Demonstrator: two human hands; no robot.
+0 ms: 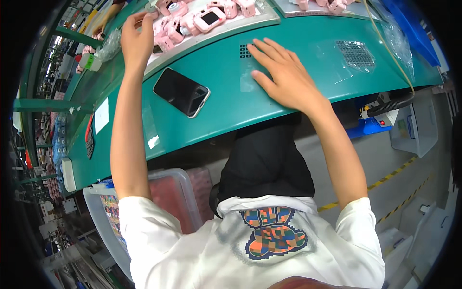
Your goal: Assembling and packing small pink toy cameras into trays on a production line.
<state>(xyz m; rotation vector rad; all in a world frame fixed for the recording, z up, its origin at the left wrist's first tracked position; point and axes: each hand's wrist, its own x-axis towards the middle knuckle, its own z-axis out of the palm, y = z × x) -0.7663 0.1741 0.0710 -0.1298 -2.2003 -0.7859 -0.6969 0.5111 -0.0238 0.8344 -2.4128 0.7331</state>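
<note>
my left grip (136,41) is reaching open toward a pink toy camera (166,30); my right grip (281,77) is pressing flat, empty, on a clear sticker sheet (250,72) under it on the counter (226,103); nothing lifted yet.

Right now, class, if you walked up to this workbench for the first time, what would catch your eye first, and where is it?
The pink toy cameras crowd a grey tray at the far edge of the green bench, where the left hand reaches for one. Nearer, a black smartphone lies face up between the arms. The right hand lies flat on a clear sticker sheet, and a second sheet of small dark stickers lies further right.
</note>
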